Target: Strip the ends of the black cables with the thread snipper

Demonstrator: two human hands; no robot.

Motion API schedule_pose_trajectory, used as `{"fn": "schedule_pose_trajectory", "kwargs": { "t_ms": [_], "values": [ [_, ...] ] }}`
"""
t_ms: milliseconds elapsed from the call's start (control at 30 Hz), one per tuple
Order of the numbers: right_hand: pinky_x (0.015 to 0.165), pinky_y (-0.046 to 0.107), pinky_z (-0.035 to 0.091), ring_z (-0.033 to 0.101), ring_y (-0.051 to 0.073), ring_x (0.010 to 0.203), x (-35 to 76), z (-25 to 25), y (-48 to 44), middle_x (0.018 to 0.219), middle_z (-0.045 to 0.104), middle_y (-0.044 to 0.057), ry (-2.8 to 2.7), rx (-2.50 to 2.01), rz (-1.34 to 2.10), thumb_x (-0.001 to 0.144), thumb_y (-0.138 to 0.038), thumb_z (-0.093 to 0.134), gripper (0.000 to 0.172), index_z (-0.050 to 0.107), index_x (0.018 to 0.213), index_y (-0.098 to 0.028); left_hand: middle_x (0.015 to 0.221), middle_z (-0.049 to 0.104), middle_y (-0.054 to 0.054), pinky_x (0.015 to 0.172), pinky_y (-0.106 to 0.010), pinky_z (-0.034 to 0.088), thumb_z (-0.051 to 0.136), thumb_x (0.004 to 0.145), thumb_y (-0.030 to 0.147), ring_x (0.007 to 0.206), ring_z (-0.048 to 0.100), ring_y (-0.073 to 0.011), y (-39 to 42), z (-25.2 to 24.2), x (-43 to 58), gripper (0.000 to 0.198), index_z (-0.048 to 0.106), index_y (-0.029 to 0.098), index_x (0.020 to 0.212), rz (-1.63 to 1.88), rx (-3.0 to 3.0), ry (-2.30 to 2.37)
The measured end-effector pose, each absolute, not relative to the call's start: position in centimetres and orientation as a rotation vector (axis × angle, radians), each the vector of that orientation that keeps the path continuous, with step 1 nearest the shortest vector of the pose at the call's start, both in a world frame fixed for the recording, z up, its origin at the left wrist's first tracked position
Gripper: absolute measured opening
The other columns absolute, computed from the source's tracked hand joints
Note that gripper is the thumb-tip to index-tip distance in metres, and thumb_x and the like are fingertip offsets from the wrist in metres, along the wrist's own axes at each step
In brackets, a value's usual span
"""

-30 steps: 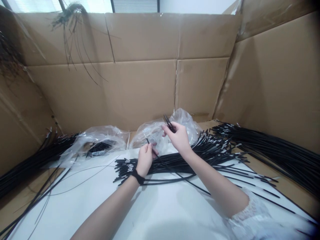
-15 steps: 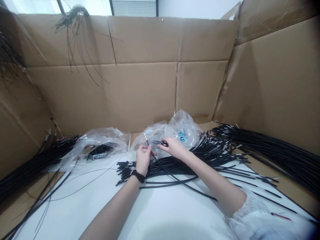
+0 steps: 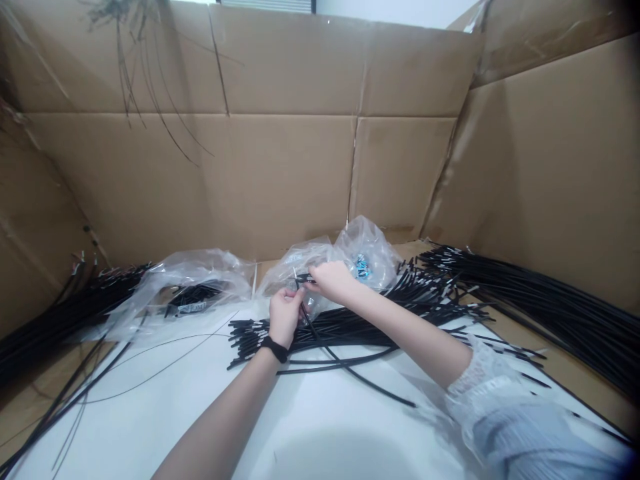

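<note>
My left hand (image 3: 286, 316), with a black band at its wrist, is closed on a thin black cable (image 3: 357, 375) near its upper end. The cable runs down to the right across the white surface. My right hand (image 3: 331, 281) is closed on a small dark tool (image 3: 305, 278), whose front meets the cable end just above my left fingers. Most of the tool is hidden by the hand. Beneath and right of my hands lies a pile of black cables (image 3: 345, 325) with pale ends.
Behind my hands stand clear plastic bags (image 3: 367, 250), one holding small blue pieces. Another bag (image 3: 210, 267) at left holds black parts. Thick cable bundles lie at the far left (image 3: 75, 310) and right (image 3: 540, 300). Cardboard walls (image 3: 280, 180) enclose the white surface (image 3: 200, 393).
My right hand has moved left, bringing the tool onto the cable end. My left hand has hardly moved. The view has tilted slightly downward.
</note>
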State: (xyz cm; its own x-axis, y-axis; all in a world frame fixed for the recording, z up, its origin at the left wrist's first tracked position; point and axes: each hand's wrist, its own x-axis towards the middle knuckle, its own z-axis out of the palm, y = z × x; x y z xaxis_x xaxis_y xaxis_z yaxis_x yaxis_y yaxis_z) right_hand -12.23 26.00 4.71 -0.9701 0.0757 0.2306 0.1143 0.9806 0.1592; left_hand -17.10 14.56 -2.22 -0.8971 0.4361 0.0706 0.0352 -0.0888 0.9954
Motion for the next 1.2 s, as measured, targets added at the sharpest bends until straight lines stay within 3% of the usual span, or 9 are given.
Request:
{"fn": "schedule_pose_trajectory", "kwargs": {
  "t_ms": [333,667,1000,1200],
  "values": [
    [0.069,0.029,0.045,0.064,0.026,0.085,-13.8,5.1,26.5,0.086,0.067,0.017,-2.963,0.093,-0.251,0.084,-0.034,0.050,0.031,0.066,0.088,-0.008,0.036,0.045,0.007,0.039,-0.020,0.029,0.058,0.070,0.038,0.033,0.040,-0.0097,14.7,-3.3,-17.7,0.026,0.040,0.020,0.065,2.015,0.465,2.129],
    [0.066,0.026,0.042,0.063,0.022,0.076,-14.8,4.5,26.7,0.080,0.068,0.016,-2.948,0.206,-0.145,0.079,-0.028,0.057,0.023,0.069,0.082,-0.009,0.041,0.046,0.005,0.045,-0.022,0.030,0.058,0.067,0.033,0.039,0.043,-0.0103,14.6,-3.8,-18.1,0.022,0.044,0.019,0.059,1.909,0.429,2.398],
    [0.071,0.030,0.043,0.063,0.026,0.084,-15.4,3.5,26.7,0.084,0.067,0.019,-3.011,0.188,-0.185,0.084,-0.028,0.045,0.032,0.069,0.087,-0.007,0.046,0.052,0.002,0.050,-0.023,0.033,0.057,0.070,0.036,0.044,0.048,-0.0132,14.6,-4.0,-18.1,0.022,0.045,0.019,0.062,1.877,0.423,2.464],
    [0.063,0.027,0.041,0.063,0.024,0.077,-14.5,3.9,28.1,0.080,0.067,0.017,-2.972,0.049,-0.149,0.080,-0.033,0.053,0.031,0.069,0.083,-0.007,0.047,0.052,0.002,0.051,-0.024,0.034,0.058,0.069,0.035,0.046,0.049,-0.0139,14.6,-3.9,-18.1,0.020,0.047,0.019,0.063,1.895,0.394,2.473]
  ]
}}
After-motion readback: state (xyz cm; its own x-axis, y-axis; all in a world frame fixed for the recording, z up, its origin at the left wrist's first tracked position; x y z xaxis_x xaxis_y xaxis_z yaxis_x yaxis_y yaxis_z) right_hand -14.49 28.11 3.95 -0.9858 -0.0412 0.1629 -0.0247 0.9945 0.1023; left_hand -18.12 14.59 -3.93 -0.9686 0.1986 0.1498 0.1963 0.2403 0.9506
